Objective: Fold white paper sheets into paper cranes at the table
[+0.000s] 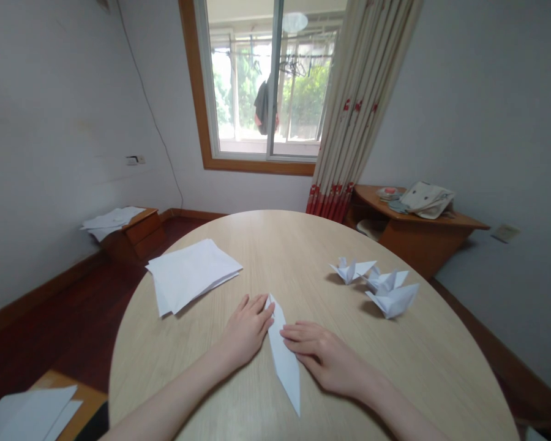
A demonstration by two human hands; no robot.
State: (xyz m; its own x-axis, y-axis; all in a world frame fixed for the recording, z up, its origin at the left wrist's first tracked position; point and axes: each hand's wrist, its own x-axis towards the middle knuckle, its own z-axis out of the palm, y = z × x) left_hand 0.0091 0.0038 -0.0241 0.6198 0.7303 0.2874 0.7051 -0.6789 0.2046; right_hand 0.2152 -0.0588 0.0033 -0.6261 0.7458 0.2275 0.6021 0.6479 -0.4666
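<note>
Paper (288, 367), folded to a long narrow point, lies flat on the surface (275, 239), near side. Left hand (248, 329) and right hand (324, 356) press its edges, fingers extended flat, gripping nothing. Sheets (190, 275) lie left, three folded figures (381, 288) right.

Left hand (247, 329) and right hand (325, 356) flat, palms down, fingers (259, 305) inward.

I see a stack of white sheets (190, 274) on the round desk's (298, 242) left side, three folded paper birds (381, 286) to the right, and a curtain (358, 104) by the window (257, 79).
</note>
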